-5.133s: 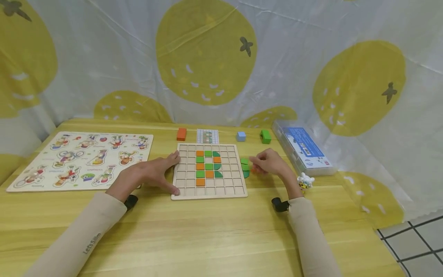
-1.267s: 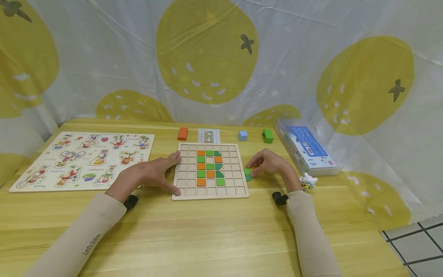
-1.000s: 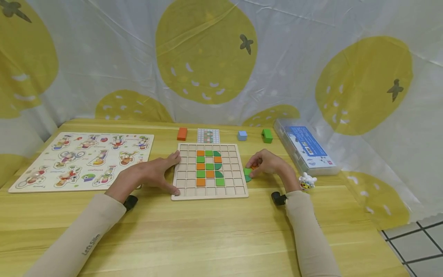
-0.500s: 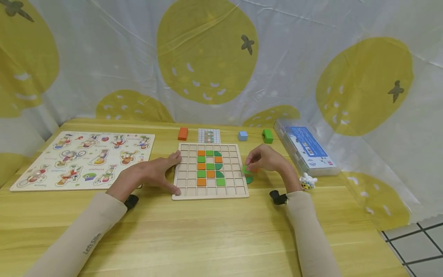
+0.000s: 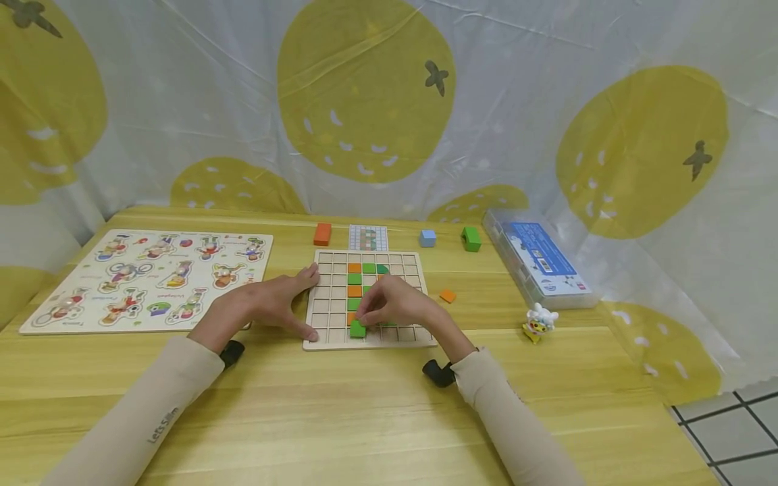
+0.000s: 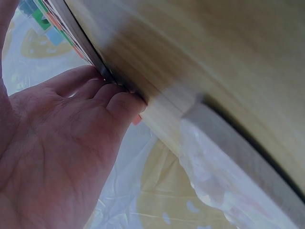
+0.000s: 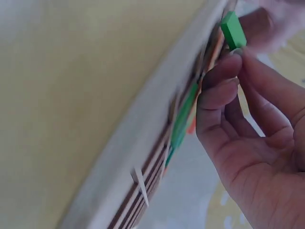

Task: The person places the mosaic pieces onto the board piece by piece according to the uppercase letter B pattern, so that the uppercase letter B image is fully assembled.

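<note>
A wooden grid board lies on the table with orange and green tiles in its middle columns. My right hand hovers over the board's near rows and pinches a green square tile at its fingertips. My left hand lies flat against the board's left edge, fingers straight; in the left wrist view its fingers press the board's side. One orange tile lies loose on the table right of the board.
A picture peg puzzle lies at the left. Behind the board sit an orange block, a pattern card, a blue cube and a green block. A clear plastic case and a small toy figure are at the right.
My right hand left the loose pile right of the board and moved left over the board's near rows, carrying a green tile. Earlier a green tile was added to the board. The left hand stayed.
</note>
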A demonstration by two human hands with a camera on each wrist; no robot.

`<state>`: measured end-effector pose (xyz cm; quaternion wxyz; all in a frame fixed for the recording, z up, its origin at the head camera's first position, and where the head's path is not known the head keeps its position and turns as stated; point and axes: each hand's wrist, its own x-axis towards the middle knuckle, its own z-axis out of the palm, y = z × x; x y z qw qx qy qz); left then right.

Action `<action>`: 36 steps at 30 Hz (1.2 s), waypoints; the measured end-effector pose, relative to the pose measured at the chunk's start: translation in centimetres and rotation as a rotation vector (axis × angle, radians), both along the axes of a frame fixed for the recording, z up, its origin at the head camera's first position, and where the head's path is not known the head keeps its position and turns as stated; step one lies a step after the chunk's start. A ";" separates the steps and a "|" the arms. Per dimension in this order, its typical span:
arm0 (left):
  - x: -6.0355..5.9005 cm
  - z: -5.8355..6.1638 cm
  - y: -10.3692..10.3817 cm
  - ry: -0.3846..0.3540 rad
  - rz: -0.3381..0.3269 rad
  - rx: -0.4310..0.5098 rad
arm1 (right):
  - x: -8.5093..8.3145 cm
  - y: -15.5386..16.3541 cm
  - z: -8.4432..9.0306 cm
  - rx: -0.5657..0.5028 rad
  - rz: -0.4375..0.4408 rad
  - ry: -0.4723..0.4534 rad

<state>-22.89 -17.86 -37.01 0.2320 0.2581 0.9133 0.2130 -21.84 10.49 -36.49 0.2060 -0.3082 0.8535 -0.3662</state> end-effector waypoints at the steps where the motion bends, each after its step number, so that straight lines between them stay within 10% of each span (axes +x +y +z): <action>1: 0.0 0.0 0.0 -0.002 0.001 -0.001 | 0.1 -0.2 -0.1 0.006 -0.002 0.007; 17: -0.1 -0.1 0.0 -0.004 0.004 -0.006 | -0.4 1.8 0.8 -0.034 0.057 0.115; 26: 0.1 0.1 0.0 -0.001 -0.001 0.004 | -2.9 11.3 0.7 0.051 -0.279 0.114; 36: 0.2 0.2 0.1 0.009 -0.004 0.007 | -3.3 14.0 -0.3 0.240 -0.479 0.082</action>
